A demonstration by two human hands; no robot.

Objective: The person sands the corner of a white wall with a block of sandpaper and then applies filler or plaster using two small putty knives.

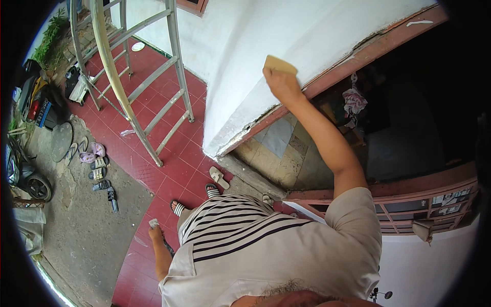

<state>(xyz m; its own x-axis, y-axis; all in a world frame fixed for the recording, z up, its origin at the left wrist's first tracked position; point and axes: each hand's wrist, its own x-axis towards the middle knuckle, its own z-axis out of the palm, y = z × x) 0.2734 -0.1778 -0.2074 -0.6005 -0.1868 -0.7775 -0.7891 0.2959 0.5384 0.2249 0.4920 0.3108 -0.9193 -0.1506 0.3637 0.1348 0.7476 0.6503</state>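
My right hand is raised against the white wall, just beside the reddish door frame. It grips a flat, yellowish-tan rectangular piece, whose broad side lies against or very close to the wall; whether it is a spreader or a sanding sheet I cannot tell. My left hand hangs low at my left side above the red tiles, fingers closed around a small whitish object. Its kind is too small to make out. Cracked, chipped plaster runs along the wall's edge by the frame.
A tall metal ladder stands on the red tiled floor ahead to the left. Several sandals lie on the concrete, with motorbikes farther left. An open doorway is at my right, with a raised sill near my feet.
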